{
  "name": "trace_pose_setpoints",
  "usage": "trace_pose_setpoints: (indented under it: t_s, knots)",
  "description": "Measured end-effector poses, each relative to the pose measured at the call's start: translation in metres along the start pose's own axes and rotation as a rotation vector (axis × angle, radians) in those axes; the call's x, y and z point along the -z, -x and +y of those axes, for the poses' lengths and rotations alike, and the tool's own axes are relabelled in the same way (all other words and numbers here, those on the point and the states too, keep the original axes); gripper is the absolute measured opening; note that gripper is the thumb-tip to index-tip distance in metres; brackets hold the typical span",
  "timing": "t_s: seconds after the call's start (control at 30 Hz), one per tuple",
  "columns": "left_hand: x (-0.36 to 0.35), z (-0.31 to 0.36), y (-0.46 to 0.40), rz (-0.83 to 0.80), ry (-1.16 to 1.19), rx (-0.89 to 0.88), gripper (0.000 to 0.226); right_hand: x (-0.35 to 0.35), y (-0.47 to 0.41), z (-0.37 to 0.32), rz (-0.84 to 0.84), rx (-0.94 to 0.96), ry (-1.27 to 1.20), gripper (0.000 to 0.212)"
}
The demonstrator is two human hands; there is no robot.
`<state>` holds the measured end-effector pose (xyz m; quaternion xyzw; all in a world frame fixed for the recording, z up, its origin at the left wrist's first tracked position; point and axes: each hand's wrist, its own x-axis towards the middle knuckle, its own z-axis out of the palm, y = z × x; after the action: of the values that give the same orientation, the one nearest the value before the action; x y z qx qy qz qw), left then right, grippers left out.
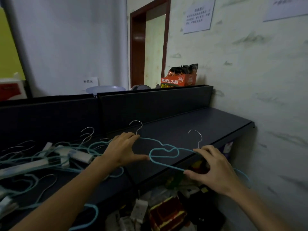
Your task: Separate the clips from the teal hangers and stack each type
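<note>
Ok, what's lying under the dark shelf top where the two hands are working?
Below the dark shelf top sits a jumble of packaged goods, including a red and gold box and a white packet. The right hand and the shelf edge cover the rest.

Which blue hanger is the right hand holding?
The right hand grips the teal hanger farthest right, hanging over the shelf edge. The left hand rests on another one.

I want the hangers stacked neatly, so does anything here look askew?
Yes. The two teal hangers under the left hand and right hand overlap askew, hooks apart, and the right hanger juts past the shelf edge.
</note>
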<state>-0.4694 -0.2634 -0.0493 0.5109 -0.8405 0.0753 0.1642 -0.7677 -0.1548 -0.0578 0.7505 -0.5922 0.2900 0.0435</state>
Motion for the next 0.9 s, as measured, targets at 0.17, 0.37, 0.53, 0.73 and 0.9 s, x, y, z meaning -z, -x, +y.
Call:
trace_pose_setpoints:
  t_s: [0.17,0.37,0.53,0.73,0.9]
  knots:
    - [-0.024,0.003,-0.056,-0.028,0.05,-0.03,0.124,0.0,-0.039,0.029,0.026,-0.011,0.031,0.088]
    - [-0.055,-0.01,-0.098,-0.083,0.121,-0.004,0.104,-0.02,-0.086,0.052,0.046,0.003,0.06,0.088]
    - [-0.074,-0.017,-0.121,-0.169,0.163,0.032,0.1,-0.039,-0.108,0.073,0.018,0.004,0.048,0.088]
    - [-0.085,-0.029,-0.151,-0.322,0.144,0.076,0.099,-0.051,-0.149,0.103,-0.028,0.016,0.009,0.089]
    - [-0.09,-0.03,-0.163,-0.387,0.156,0.161,0.098,-0.068,-0.182,0.12,-0.066,0.073,-0.045,0.093]
